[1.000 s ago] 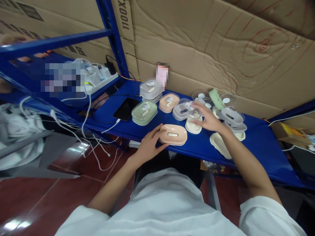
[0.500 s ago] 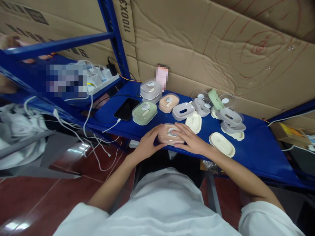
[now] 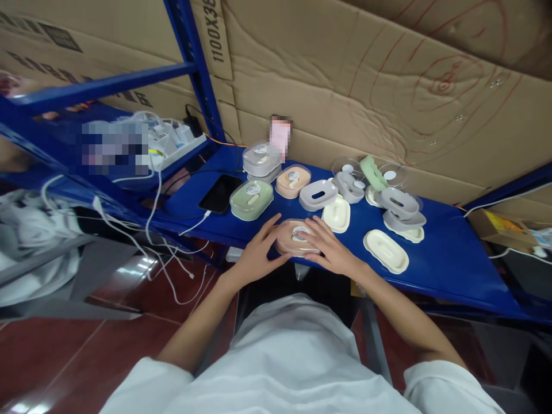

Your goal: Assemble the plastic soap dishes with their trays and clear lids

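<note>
Moved from beside the grey shell [image 3: 318, 204] since the earlier frame, the right hand [image 3: 335, 251] now joins the left hand [image 3: 257, 253], both cupped about the peach box [image 3: 285, 244] between them, whose clear cover [image 3: 288, 229], absent earlier, appears seated, though fit is unverified.

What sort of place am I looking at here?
Probably a workshop or storeroom corner: a blue shelf serves as bench, cardboard stands behind it, and several similar oval boxes are laid out, including the peach box between the left hand and right hand.
</note>
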### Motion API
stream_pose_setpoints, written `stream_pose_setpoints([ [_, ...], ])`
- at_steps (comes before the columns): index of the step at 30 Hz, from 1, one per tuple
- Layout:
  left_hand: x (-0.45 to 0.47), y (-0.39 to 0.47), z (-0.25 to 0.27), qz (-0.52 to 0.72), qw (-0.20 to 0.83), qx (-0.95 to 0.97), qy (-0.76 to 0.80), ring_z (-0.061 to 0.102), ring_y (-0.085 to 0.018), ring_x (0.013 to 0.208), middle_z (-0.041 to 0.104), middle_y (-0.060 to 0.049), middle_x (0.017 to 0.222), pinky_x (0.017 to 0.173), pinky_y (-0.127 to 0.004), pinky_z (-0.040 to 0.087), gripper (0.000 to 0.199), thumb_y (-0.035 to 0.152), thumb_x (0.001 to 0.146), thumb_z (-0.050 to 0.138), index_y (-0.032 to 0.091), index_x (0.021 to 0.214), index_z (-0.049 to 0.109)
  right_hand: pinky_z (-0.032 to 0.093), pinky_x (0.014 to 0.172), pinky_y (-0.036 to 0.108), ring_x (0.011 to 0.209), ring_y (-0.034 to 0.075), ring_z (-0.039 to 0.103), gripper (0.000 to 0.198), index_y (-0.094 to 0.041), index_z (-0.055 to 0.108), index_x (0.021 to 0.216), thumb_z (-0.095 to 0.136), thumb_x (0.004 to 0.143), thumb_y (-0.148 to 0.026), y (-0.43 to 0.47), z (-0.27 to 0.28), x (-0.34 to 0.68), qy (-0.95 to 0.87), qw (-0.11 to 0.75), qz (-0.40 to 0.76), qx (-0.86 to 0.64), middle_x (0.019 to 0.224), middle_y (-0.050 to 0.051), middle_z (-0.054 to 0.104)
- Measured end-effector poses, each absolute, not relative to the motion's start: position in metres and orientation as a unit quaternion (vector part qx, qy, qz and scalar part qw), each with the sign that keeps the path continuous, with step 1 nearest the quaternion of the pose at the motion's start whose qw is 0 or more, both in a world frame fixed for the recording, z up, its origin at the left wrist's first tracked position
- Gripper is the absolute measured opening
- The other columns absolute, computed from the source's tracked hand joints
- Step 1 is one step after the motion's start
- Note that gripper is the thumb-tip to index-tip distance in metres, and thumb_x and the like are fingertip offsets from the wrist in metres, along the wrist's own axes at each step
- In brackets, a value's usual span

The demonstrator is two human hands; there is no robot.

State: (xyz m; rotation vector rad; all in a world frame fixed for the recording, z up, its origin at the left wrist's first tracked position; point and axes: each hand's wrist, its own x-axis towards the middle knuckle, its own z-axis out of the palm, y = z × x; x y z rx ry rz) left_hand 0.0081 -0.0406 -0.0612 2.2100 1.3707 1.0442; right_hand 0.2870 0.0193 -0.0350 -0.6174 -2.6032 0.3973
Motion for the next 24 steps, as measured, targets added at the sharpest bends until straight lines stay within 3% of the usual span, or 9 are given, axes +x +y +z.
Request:
stream_pose_setpoints([
  [6,0.005,-0.049,-0.058,0.370,0.095,0.791,0.478,0.050,-0.035,0.149,0.049,-0.015,0.158,0.121,-0.056,0.047,0.045,0.036,0.096,0.071,0.028,0.140,0.063,0.031,0.131,0.059,0.162,0.028,0.032,0.058,-0.034,0.032,0.169,0.037,0.112,-0.044,0.061,-0.019,0.294,-0.917,0.246,0.152,-0.275,0.170,0.006,0.044],
  [10,0.013,-0.055,-0.054,0.383,-0.007,0.768,0.513,0.056,-0.038,0.138,0.061,-0.016,0.139,0.114,-0.057,0.050,0.041,0.039,0.093,0.074,0.024,0.131,0.067,0.024,0.129,0.068,0.152,0.035,0.047,0.049,-0.023,0.056,0.155,0.045,0.108,-0.034,0.100,-0.012,0.288,-0.912,0.193,0.038,-0.359,0.156,0.012,0.060],
  [13,0.025,-0.051,-0.054,0.375,-0.068,0.758,0.529,0.064,-0.036,0.124,0.067,-0.014,0.127,0.104,-0.053,0.053,0.034,0.040,0.095,0.073,0.026,0.125,0.068,0.029,0.124,0.067,0.129,0.036,0.065,0.038,-0.022,0.072,0.136,0.049,0.107,-0.031,0.109,-0.004,0.285,-0.911,0.152,-0.003,-0.384,0.133,0.013,0.075],
  [15,0.032,-0.043,-0.057,0.365,-0.095,0.746,0.548,0.065,-0.037,0.122,0.068,-0.014,0.126,0.100,-0.053,0.054,0.034,0.043,0.096,0.071,0.027,0.126,0.067,0.034,0.121,0.063,0.120,0.034,0.068,0.038,-0.026,0.074,0.134,0.047,0.108,-0.033,0.100,0.003,0.289,-0.906,0.172,-0.022,-0.386,0.125,0.011,0.077],
  [20,0.043,-0.009,-0.060,0.355,-0.110,0.718,0.588,0.063,-0.040,0.125,0.067,-0.018,0.130,0.101,-0.054,0.051,0.042,0.053,0.099,0.066,0.023,0.129,0.066,0.039,0.116,0.062,0.123,0.035,0.065,0.048,-0.039,0.056,0.156,0.049,0.109,-0.041,0.040,0.003,0.317,-0.871,0.256,-0.039,-0.417,0.130,0.008,0.075],
  [24,0.048,0.009,-0.057,0.352,-0.087,0.713,0.600,0.060,-0.042,0.132,0.063,-0.021,0.139,0.105,-0.057,0.050,0.044,0.047,0.103,0.060,0.021,0.139,0.062,0.042,0.115,0.064,0.119,0.036,0.068,0.066,-0.046,0.032,0.168,0.055,0.106,-0.038,-0.014,-0.030,0.323,-0.873,0.253,-0.009,-0.417,0.130,0.006,0.075],
])
